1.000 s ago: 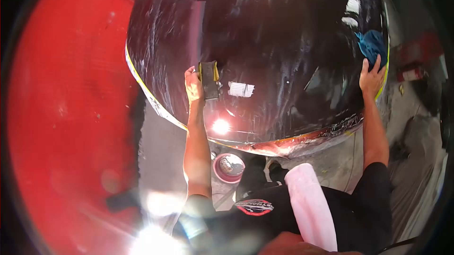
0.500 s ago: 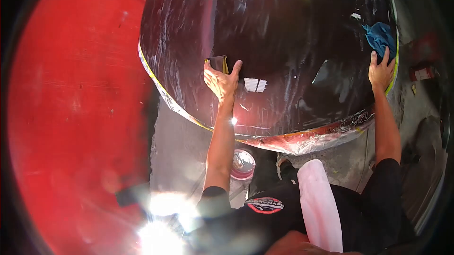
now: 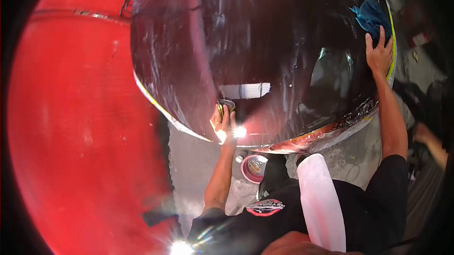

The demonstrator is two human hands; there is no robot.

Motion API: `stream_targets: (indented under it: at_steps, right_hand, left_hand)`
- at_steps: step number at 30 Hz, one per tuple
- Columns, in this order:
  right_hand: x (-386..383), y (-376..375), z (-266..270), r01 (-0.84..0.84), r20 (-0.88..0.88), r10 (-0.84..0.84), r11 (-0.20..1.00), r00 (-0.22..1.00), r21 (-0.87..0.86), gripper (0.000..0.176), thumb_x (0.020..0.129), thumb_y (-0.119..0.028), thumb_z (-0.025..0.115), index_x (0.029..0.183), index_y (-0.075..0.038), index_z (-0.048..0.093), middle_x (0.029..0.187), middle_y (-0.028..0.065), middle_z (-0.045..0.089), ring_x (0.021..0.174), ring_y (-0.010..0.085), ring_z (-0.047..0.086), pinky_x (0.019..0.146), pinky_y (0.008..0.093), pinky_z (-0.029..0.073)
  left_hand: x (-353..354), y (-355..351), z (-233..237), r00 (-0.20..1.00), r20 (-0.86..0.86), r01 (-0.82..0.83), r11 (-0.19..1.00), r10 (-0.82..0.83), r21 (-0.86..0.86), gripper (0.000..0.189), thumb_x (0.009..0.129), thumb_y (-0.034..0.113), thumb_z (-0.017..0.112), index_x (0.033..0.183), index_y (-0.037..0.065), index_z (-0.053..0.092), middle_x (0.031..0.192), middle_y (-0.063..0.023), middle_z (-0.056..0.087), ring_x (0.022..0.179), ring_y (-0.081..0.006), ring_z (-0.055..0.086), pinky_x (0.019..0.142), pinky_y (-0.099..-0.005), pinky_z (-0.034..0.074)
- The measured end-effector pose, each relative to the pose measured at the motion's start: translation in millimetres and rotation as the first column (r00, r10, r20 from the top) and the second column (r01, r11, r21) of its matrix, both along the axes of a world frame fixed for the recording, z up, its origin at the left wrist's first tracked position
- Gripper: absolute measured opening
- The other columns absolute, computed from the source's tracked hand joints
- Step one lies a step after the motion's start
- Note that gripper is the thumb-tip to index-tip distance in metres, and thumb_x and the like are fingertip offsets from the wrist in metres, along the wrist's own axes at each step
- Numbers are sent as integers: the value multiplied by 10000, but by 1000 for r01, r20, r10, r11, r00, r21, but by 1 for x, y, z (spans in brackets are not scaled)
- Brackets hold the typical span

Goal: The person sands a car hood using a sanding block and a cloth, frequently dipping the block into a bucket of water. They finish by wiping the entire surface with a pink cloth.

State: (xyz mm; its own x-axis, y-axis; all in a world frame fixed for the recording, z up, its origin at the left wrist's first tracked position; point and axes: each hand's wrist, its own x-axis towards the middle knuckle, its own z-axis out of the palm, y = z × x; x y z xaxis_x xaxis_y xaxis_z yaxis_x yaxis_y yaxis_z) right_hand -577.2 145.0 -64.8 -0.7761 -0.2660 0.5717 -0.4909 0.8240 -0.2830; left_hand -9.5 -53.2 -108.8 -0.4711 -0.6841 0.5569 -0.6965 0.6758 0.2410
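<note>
Hanging down the black shirt, nearest the camera, a white towel; a printed emblem shows on the shirt beside it. Left hand at the near left part of the dark panel, holding a dark pad with a yellow edge flat to the surface, fingers drawn close around it. Right hand near the right rim, fingers spread wide, fingertips on a crumpled blue cloth that rests on the panel. Surface: glossy, curved, nearly black, with pale smears and streaks, a pinkish band running lengthwise on the left, and bright reflections. Yellow tape borders the rim; whitish plastic outside it. Below the near edge, a pink bucket on the grey floor, contents too unclear to name. To the left, a broad red surface, lightly scuffed. Off to the right, another person's arm, well apart from the panel. Farther up that side, a small red item in shadow, its kind unclear.
</note>
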Motion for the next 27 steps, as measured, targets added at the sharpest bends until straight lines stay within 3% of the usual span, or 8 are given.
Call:
stream_targets:
  at_steps: [9, 13, 15, 17, 21, 23, 25, 27]
  right_hand:
    - [3, 1, 9, -48, -82, 43, 997, 996, -59, 656, 933, -577, 605, 1499, -286, 446, 1464, 358, 422, 1342, 506, 444, 1101, 511, 401]
    - [7, 0, 13, -46, -89, 40, 997, 995, -66, 677, 924, -597, 600, 1507, -297, 430, 1464, 358, 421, 1344, 512, 437, 1108, 524, 387]
    - [9, -2, 12, -20, -74, 15, 998, 997, -62, 678, 918, -603, 595, 1497, -286, 442, 1470, 353, 416, 1330, 507, 450, 1089, 525, 400]
    - [13, -2, 20, -20, -52, 18, 999, 999, -35, 678, 925, -590, 581, 1504, -268, 439, 1482, 345, 411, 1331, 504, 451, 1095, 516, 397]
    - [28, 0, 25, 25, 86, -20, 998, 996, -54, 677, 945, -577, 527, 1531, -257, 414, 1558, 307, 329, 1435, 474, 322, 1165, 576, 264]
    - [27, 3, 29, 16, 180, -10, 999, 984, -29, 692, 940, -576, 535, 1547, -277, 387, 1580, 278, 300, 1453, 454, 286, 1173, 612, 200]
    - [29, 6, 30, 1, 212, 14, 998, 977, -70, 680, 938, -560, 552, 1537, -278, 396, 1585, 273, 288, 1454, 447, 285, 1168, 620, 197]
    - [30, 7, 31, -20, 210, 37, 996, 977, -84, 679, 936, -552, 561, 1533, -272, 401, 1578, 277, 294, 1446, 456, 291, 1159, 626, 210]
  left_hand:
    - [-331, -231, 124, 989, 92, 127, 980, -114, -156, 283, 969, 323, 623, 1189, 186, 739, 1123, -169, 666, 1024, -340, 601, 855, -423, 484]
    - [-283, -187, 60, 837, -246, 486, 871, -488, -73, 342, 1005, 225, 568, 1332, 146, 632, 1228, -177, 633, 1099, -341, 601, 933, -441, 471]
    - [-170, -41, 57, 944, 182, 310, 930, -276, -196, 417, 967, 132, 626, 1364, 14, 575, 1442, -178, 529, 1254, -351, 547, 1081, -458, 415]
    - [-121, 86, 64, 866, -482, 426, 699, -132, 574, 393, 896, 72, 728, 1260, -40, 632, 1227, -251, 664, 1118, -289, 653, 1010, -413, 477]
    - [-203, 28, 59, 871, -465, 471, 532, -157, 703, 327, 950, 109, 695, 1199, -89, 622, 1137, -219, 631, 910, -228, 661, 748, -345, 553]
    - [-331, 10, 70, 768, -619, 495, 765, -164, 411, 304, 981, 166, 658, 1226, -13, 647, 1165, -203, 622, 991, -262, 617, 837, -415, 499]
    - [-398, -11, 100, 914, 11, 401, 896, -407, -188, 280, 979, 177, 656, 1242, 81, 672, 1260, -178, 590, 1065, -317, 550, 912, -451, 432]
    - [-396, -12, 81, 885, -106, 441, 890, -453, -119, 279, 970, 168, 659, 1240, 101, 677, 1278, -171, 586, 1083, -332, 542, 919, -449, 428]
